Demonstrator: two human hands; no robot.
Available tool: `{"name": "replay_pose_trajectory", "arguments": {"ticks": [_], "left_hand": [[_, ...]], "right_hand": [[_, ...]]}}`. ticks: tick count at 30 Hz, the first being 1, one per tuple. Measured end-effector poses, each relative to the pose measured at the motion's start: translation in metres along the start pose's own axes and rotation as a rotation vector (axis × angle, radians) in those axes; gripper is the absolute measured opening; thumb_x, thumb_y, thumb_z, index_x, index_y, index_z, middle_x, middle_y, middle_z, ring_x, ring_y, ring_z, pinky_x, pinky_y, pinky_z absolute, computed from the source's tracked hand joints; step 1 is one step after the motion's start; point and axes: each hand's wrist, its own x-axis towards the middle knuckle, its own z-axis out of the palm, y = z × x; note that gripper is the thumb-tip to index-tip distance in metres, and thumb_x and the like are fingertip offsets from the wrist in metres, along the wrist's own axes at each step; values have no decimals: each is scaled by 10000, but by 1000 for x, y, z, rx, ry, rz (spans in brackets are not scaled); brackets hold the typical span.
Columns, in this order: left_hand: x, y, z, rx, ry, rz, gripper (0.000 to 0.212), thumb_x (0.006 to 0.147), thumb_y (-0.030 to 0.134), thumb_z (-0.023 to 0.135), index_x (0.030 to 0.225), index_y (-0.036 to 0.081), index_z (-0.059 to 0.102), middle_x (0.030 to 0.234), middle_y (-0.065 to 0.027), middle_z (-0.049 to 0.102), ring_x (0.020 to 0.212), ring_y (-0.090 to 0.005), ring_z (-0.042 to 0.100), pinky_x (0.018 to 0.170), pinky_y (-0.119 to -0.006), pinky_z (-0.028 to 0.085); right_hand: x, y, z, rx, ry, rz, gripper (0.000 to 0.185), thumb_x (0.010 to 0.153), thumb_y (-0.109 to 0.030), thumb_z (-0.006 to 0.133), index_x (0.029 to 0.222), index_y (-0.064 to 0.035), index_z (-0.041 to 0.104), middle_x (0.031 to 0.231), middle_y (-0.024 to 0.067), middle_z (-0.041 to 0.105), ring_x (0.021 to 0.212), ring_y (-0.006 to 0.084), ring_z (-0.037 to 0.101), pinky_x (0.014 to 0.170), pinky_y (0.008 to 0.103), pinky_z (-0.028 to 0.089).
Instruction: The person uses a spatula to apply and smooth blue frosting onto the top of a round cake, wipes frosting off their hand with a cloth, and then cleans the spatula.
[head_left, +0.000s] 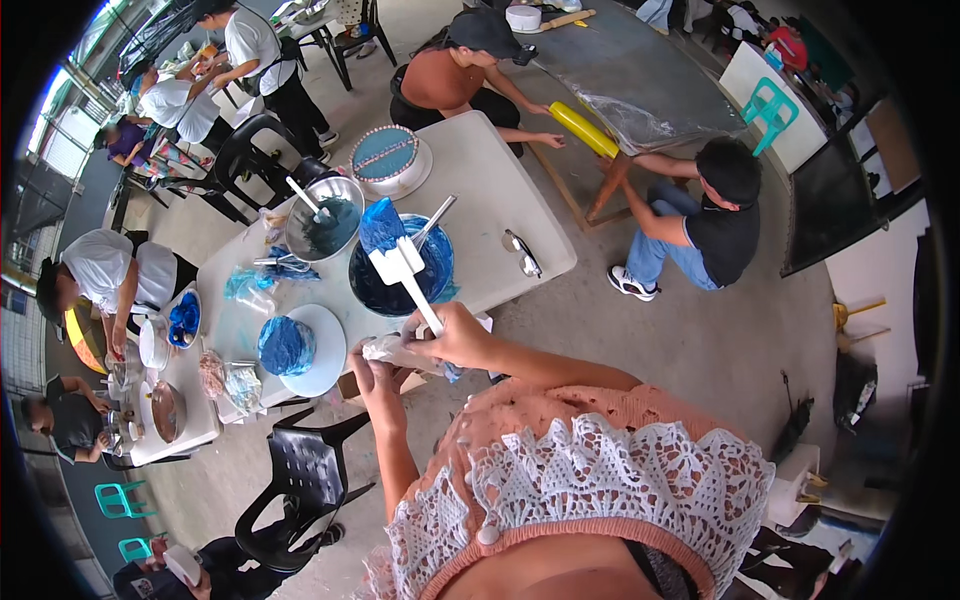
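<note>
My right hand (454, 335) grips the white handle of a silicone spatula (420, 296) whose raised blade bears a large lump of blue icing (382, 223). In my left hand (377, 377) is the edge of a crumpled clear plastic bag (397, 351), probably a piping bag, just below the spatula handle. Beyond my hands stands a bowl of dark blue icing (382, 289) with a metal whisk (437, 219) leaning in it. To the left, a small blue-iced cake (286, 345) sits on a white round board (324, 360).
The white table (487, 180) also holds a steel bowl (325, 217) with another spatula, a blue-topped cake (385, 154), eyeglasses (523, 253) and used plastic bags (251, 289). A black chair (304, 457) stands at lower left. Two people crouch beyond the table with a yellow roll (585, 130).
</note>
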Motion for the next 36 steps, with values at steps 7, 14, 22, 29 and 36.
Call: {"name": "replay_pose_trajectory", "arguments": {"ticks": [7, 14, 22, 29, 36], "left_hand": [[12, -23, -12, 257, -51, 45, 163, 860, 58, 599, 990, -11, 530, 870, -57, 614, 742, -94, 595, 611, -254, 541], [33, -36, -32, 181, -58, -43, 203, 888, 102, 575, 1058, -2, 533, 927, -29, 604, 796, -63, 563, 652, -197, 469], [53, -7, -105, 422, 161, 291, 135, 887, 101, 583, 872, 18, 477, 713, 7, 534, 588, -5, 422, 466, -187, 321], [43, 10, -107, 229, -134, 90, 117, 869, 83, 593, 873, 13, 500, 750, -43, 620, 642, -54, 556, 527, -205, 428], [47, -8, -126, -266, -208, -264, 122, 870, 119, 605, 926, 15, 577, 870, -65, 637, 732, -128, 611, 675, -266, 515]], "right_hand": [[-4, 12, -14, -57, 43, -132, 140, 740, -24, 692, 859, 34, 649, 648, 54, 623, 498, 75, 541, 445, 227, 415], [10, 33, -1, 111, -26, 126, 185, 865, -45, 583, 1030, 33, 611, 720, 34, 593, 552, 74, 558, 494, 217, 464], [42, 52, 67, 726, -88, 92, 368, 877, 7, 406, 1238, 64, 451, 1236, 182, 502, 1158, 265, 496, 987, 423, 432], [64, 79, 111, 214, -157, -48, 376, 961, -219, 428, 1247, 19, 480, 1254, 149, 525, 1186, 227, 488, 1026, 354, 361], [69, 83, 130, 248, -124, -13, 482, 965, -372, 388, 1224, 20, 498, 1221, 146, 557, 1157, 229, 518, 998, 378, 358]]}}
